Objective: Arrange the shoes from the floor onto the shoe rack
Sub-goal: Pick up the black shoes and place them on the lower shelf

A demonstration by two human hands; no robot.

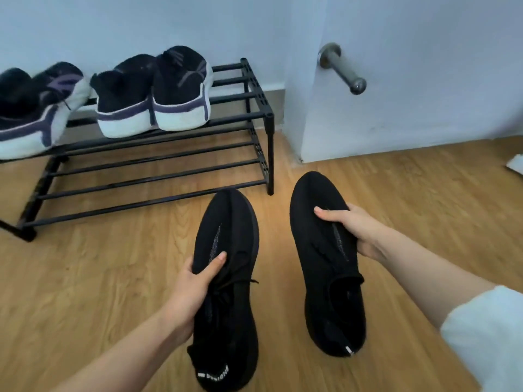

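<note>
Two black knit shoes [226,250], one per hand [195,290]

We note a wooden floor [396,193] with plank grain under and on all sides of the left-hand fingers [215,263] and the right-hand fingers [325,213]. Beyond the right-hand fingers stands a pale blue door [424,108], its lower edge just above the floor. A metal lever handle [343,70] with a round end is mounted on the door, well beyond the same fingers and slightly to their right. A pale blue wall [141,24] runs beyond the left-hand fingers. A beige skirting strip [276,103] shows at the base of the wall, just left of the door. Far right of the right-hand fingers, a flat white object [515,165] lies on the floor, cut by the frame edge; we cannot identify it.
</note>
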